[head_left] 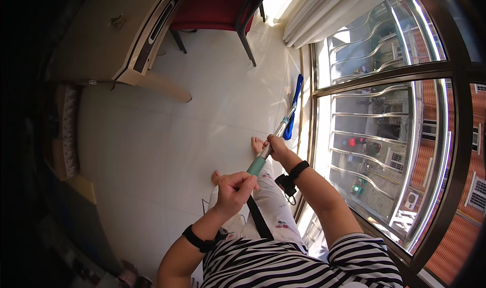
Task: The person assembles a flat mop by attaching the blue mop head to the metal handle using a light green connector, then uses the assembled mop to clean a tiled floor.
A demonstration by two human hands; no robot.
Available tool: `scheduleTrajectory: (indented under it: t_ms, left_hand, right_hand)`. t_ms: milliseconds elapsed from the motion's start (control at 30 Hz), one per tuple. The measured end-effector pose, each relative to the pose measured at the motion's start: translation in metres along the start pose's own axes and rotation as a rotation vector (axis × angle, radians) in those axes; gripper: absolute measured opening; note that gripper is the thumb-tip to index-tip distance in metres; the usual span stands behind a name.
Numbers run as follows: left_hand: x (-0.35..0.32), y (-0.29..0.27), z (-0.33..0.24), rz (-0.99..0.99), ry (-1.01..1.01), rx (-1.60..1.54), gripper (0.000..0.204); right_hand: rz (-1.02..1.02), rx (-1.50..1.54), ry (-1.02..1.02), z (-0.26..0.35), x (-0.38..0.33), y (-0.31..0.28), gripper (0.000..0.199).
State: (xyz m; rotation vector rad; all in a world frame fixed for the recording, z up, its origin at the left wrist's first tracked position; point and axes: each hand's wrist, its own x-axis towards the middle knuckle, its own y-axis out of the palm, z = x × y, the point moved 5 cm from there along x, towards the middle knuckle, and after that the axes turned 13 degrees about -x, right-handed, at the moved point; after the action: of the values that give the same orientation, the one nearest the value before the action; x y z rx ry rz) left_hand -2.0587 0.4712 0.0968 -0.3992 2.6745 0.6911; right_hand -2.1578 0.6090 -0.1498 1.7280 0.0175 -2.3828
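Note:
A mop with a silver pole and green grip sections [257,166] slants away from my body toward the window side. My left hand [236,191] is closed around the near end of its handle. Farther up the pole, my right hand [276,147] is wrapped round the silver part. The blue mop head [294,108] lies along the floor beside the window frame, seen nearly edge on. Black bands circle both my wrists, and a small dark device sits by the right one.
White tiled floor [202,111] stretches ahead and left. A red chair [215,9] with dark legs stands beyond a wooden desk [101,40] at far left. On the right are a large window [385,136] with metal bars and a white curtain [324,9]. My bare feet [257,145] are close by.

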Motion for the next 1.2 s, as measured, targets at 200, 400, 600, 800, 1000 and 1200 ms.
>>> scheduleTrajectory:
  t_ms: [200, 400, 600, 800, 1000, 1200]
  left_hand:
    - [0.071, 0.026, -0.007, -0.061, 0.131, 0.14, 0.021]
    - [0.136, 0.047, -0.009, -0.088, 0.261, 0.153, 0.02]
    - [0.208, 0.046, -0.009, -0.197, 0.281, 0.112, 0.019]
    - [0.256, 0.065, 0.038, -0.283, 0.474, 0.17, 0.018]
    - [0.218, 0.053, 0.072, -0.474, 0.278, 0.005, 0.022]
    - [0.13, 0.041, 0.075, -0.58, 0.164, -0.278, 0.026]
  right_hand:
    - [0.088, -0.14, 0.056, 0.069, 0.029, -0.018, 0.007]
    - [0.057, -0.198, 0.019, 0.142, 0.074, -0.028, 0.006]
    - [0.104, -0.315, -0.06, 0.23, 0.129, -0.015, 0.007]
    - [0.079, -0.6, -0.083, 0.29, 0.184, -0.029, 0.012]
    - [-0.066, -0.831, -0.012, 0.258, 0.169, -0.017, 0.013]
    - [-0.102, -0.922, 0.05, 0.189, 0.109, 0.006, 0.018]
